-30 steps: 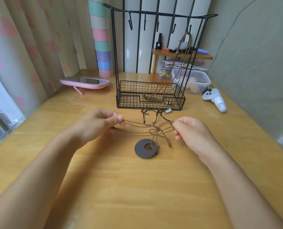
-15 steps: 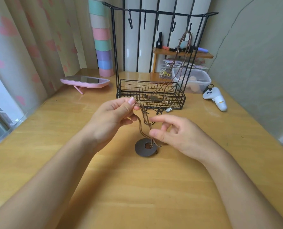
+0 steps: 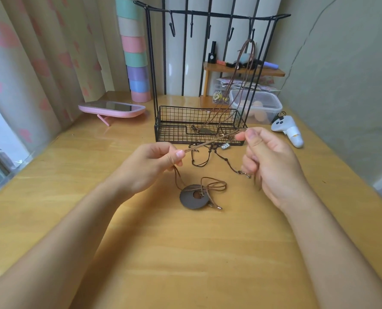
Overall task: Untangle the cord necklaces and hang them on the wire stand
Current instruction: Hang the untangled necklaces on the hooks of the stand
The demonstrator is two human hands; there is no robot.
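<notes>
Although the wooden table point(image 3: 185, 264) carries a wire stand point(image 3: 151, 63) with one hung necklace point(image 3: 237, 72) already looped over a right-hand hook, the job looks about a third done. The person's left hand point(image 3: 145, 168) and right hand point(image 3: 272, 166) each pinch a taut stretch of brown cord point(image 3: 210, 142) just in front of the stand. A darker knotted necklace point(image 3: 228, 163) lies unhung on the table beneath it. The brown cord's disc pendant point(image 3: 191, 198) rests on the table among loose loops.
</notes>
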